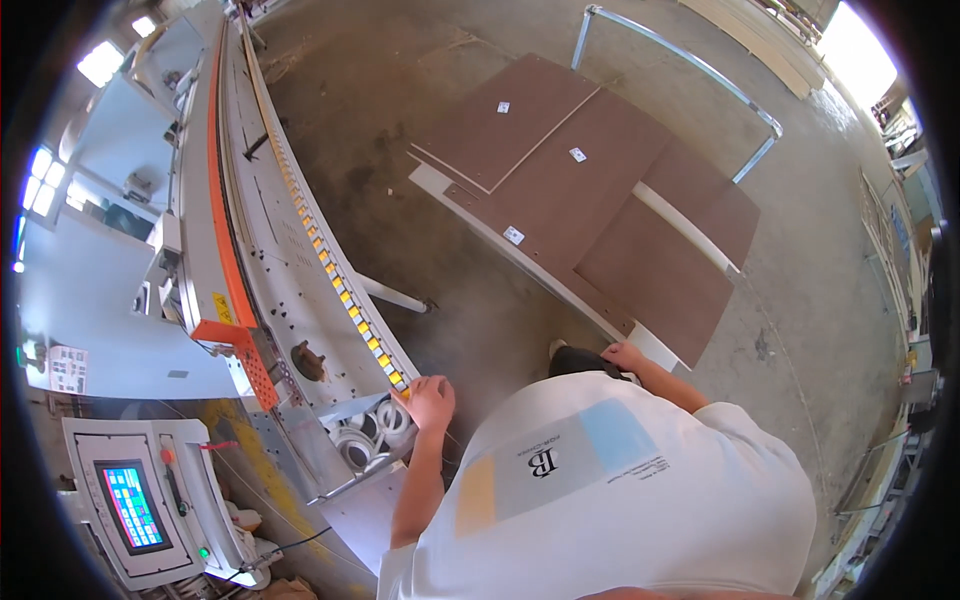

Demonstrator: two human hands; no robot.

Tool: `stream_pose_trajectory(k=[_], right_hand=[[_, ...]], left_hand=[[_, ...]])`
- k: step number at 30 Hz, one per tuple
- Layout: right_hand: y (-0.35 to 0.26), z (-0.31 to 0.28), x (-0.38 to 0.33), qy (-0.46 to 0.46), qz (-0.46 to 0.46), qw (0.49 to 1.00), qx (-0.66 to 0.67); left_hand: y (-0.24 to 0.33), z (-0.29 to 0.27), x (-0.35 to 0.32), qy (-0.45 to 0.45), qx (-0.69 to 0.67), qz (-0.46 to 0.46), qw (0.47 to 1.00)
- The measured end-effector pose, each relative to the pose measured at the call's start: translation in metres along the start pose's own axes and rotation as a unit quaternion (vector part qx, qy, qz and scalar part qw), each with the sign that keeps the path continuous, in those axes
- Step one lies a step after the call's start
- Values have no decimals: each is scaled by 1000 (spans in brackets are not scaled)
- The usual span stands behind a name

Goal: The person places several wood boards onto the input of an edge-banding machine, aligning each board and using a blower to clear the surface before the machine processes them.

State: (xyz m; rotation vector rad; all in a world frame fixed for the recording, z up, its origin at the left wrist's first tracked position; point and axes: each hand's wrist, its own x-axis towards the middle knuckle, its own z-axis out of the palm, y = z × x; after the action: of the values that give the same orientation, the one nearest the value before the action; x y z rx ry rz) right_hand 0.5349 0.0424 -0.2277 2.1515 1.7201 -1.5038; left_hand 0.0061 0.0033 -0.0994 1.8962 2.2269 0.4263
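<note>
My left hand (430, 403) is closed over the near end of the roller rail (362, 322), a long strip of yellow and white rollers along the edge of a machine (262, 240). Beside my dark trousers (585, 362), my right hand (622, 355) is held low with its fingers curled; whether anything is in them is hidden. Just past that hand lies the near corner of a stack of brown panels (560, 190) with pale edges. White labels (577, 155) are stuck on several of the panels.
A metal-tube frame (690, 62) stands at the panels' far side. White coiled hoses (365, 437) sit under the rail's near end. At lower left is a control console (140, 500) with a lit screen. An orange guard (235, 340) juts from the machine. Boards (750, 45) lie far back.
</note>
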Motion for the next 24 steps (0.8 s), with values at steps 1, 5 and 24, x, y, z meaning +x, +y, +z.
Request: stream_pose_trajectory(k=[1, 5, 24], right_hand=[[-1, -3, -5, 9, 14, 1000, 22], [-1, -18, -7, 11, 61, 998, 21], [-176, -189, 372, 96, 80, 991, -39]], left_hand=[[1, -2, 4, 28, -10, 18, 999], [10, -7, 39, -4, -139, 19, 990], [127, 248, 501, -212, -489, -363, 764]])
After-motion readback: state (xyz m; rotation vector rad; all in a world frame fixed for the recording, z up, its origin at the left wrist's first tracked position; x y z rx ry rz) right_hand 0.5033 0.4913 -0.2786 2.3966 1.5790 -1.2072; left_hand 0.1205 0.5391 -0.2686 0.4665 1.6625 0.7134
